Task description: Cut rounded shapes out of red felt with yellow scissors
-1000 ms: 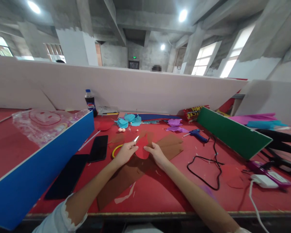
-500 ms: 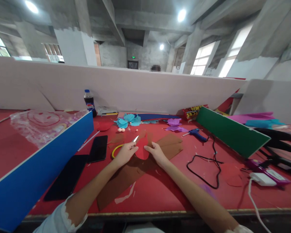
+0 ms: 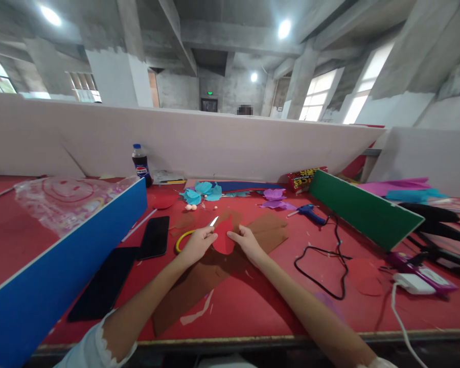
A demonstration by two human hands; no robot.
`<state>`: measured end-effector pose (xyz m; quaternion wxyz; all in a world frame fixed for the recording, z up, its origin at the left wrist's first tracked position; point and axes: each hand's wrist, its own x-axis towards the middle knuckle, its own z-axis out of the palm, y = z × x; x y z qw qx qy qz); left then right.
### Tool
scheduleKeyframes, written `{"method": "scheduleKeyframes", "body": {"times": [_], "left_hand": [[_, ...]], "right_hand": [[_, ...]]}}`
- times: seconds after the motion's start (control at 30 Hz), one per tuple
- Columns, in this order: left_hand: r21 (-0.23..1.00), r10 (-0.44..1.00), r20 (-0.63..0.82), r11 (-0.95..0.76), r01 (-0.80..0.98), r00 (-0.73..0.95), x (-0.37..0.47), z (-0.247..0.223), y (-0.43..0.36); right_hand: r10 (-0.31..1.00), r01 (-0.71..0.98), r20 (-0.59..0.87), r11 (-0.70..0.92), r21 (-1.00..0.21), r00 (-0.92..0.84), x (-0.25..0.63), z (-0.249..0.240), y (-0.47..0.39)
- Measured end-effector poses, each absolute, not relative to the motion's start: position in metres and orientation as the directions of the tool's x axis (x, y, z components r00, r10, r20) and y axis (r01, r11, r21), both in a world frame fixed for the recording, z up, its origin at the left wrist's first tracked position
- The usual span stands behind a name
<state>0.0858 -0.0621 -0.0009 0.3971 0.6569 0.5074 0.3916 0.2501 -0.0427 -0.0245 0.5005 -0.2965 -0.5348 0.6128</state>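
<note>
Between my two hands is a rounded red paper piece (image 3: pixel 224 240), pinched at its left edge by my left hand (image 3: pixel 200 244) and at its right edge by my right hand (image 3: pixel 247 242). Brown paper (image 3: pixel 195 291) lies beneath it on the red table, with more brown pieces (image 3: pixel 268 230) to the right. Yellow-handled scissors (image 3: pixel 181 240) rest beside my left hand, partly covered by it, their blade tip pointing up and away.
Blue (image 3: pixel 80 255) and green (image 3: pixel 368 209) dividers flank the work area. Two dark devices (image 3: pixel 155 236) lie left. A cola bottle (image 3: pixel 141 166), teal flowers (image 3: pixel 203 192), purple flower (image 3: pixel 274 198), blue glue gun (image 3: pixel 312 213) with black cord and white charger (image 3: pixel 414 283) surround it.
The view has shifted slightly. Both hands keep their pinch on the red piece, with almost no movement.
</note>
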Motion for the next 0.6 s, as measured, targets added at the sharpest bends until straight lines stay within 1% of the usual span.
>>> {"method": "scheduleKeyframes", "body": {"times": [0.1, 0.2, 0.3, 0.37, 0.4, 0.47, 0.53, 0.6], "left_hand": [[0.894, 0.968, 0.154, -0.221, 0.389, 0.196, 0.086, -0.001, -0.062], [0.867, 0.966, 0.149, -0.23, 0.442, 0.21, 0.087, 0.0, -0.063], [0.798, 0.963, 0.145, -0.25, 0.548, 0.228, 0.085, 0.003, -0.063], [0.67, 0.955, 0.167, -0.291, 0.683, 0.244, 0.08, 0.007, -0.063], [0.574, 0.954, 0.174, -0.3, 0.762, 0.244, 0.077, 0.009, -0.063], [0.361, 0.965, 0.155, -0.256, 0.897, 0.213, 0.07, 0.012, -0.063], [0.2, 0.977, 0.104, -0.202, 0.959, 0.184, 0.064, 0.013, -0.062], [0.11, 0.982, 0.063, -0.186, 0.976, 0.18, 0.058, 0.011, -0.062]], "right_hand": [[0.932, -0.281, 0.176, 0.086, -0.956, -0.317, 0.25, -0.025, -0.042], [0.936, -0.248, 0.183, 0.108, -0.963, -0.302, 0.251, -0.025, -0.04], [0.935, -0.216, 0.189, 0.127, -0.968, -0.301, 0.254, -0.024, -0.038], [0.936, -0.189, 0.2, 0.149, -0.971, -0.291, 0.256, -0.023, -0.036], [0.938, -0.173, 0.205, 0.161, -0.972, -0.279, 0.257, -0.024, -0.035], [0.943, -0.147, 0.208, 0.174, -0.974, -0.259, 0.259, -0.024, -0.033], [0.948, -0.133, 0.201, 0.173, -0.976, -0.245, 0.259, -0.026, -0.032], [0.95, -0.119, 0.199, 0.175, -0.977, -0.242, 0.259, -0.027, -0.031]]}}
